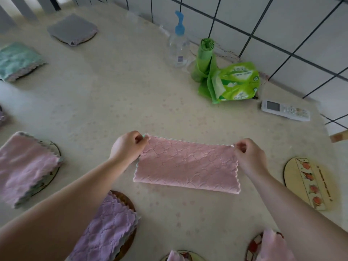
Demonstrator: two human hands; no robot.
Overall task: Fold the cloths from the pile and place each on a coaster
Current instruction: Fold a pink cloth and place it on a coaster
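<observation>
A pink cloth (186,164), folded in half into a long strip, lies flat in the middle of the table. My left hand (128,146) pinches its far left corner and my right hand (248,157) pinches its far right corner. Folded cloths rest on coasters around it: a pink one (24,168) at the left, a purple one (107,230) at the near left, a teal one (17,61) and a grey one (73,29) at the far left. A bare coaster with a fruit picture (307,183) lies at the right.
A clear pump bottle (178,44), a green roll of bags (205,59), a green tissue pack (237,81) and a white remote (284,110) stand along the tiled wall. More pink cloth on coasters shows at the near edge (271,247).
</observation>
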